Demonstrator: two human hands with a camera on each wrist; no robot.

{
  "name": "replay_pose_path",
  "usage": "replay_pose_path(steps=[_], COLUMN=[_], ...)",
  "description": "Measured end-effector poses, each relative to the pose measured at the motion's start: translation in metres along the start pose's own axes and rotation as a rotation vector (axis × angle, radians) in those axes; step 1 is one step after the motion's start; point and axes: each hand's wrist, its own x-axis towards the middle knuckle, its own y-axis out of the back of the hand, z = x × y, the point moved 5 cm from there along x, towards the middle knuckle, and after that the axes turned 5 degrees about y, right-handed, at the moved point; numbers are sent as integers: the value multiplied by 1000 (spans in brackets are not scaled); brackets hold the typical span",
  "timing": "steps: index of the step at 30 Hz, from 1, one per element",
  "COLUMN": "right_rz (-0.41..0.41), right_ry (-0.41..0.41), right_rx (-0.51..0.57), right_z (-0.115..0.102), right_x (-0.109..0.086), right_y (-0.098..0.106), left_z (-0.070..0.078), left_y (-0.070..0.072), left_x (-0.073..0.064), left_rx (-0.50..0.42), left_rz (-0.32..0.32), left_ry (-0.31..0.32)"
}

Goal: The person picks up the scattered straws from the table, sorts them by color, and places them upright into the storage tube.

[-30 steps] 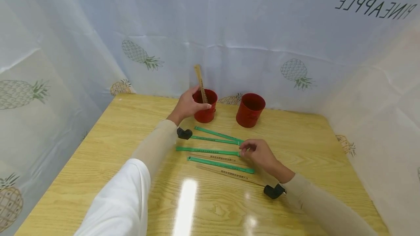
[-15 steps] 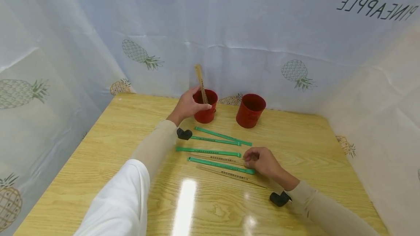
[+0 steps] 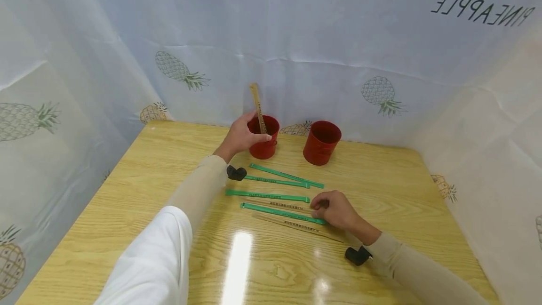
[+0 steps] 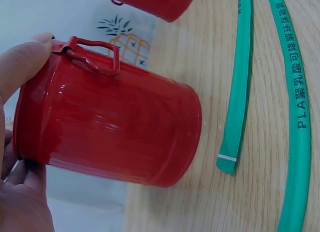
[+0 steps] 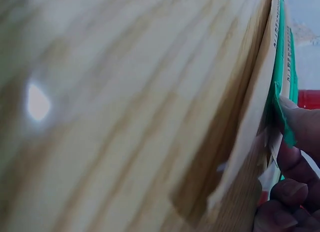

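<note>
Red pail (image 4: 120,122) gripped at the rim by the left hand (image 3: 242,136), at least one tan-wrapped straw (image 3: 256,100) leaning up out of it. Right hand (image 3: 338,210) is down at the ends of a green-wrapped straw (image 3: 283,213) and another tan-wrapped straw (image 3: 277,204), honestly can't tell if it's pinching either. Second red pail (image 3: 320,149) stands nearby, farther right on the wood table (image 3: 381,168).
</note>
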Motion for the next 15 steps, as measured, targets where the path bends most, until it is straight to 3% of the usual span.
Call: replay_pose_path(steps=[15], right_rz=[-93], right_ry=[107], right_rx=[-74], right_z=[6], right_x=[-1], right_y=[3], left_z=[-1], left_y=[0], left_x=[1], left_rx=[5], left_rz=[0], left_ry=[1])
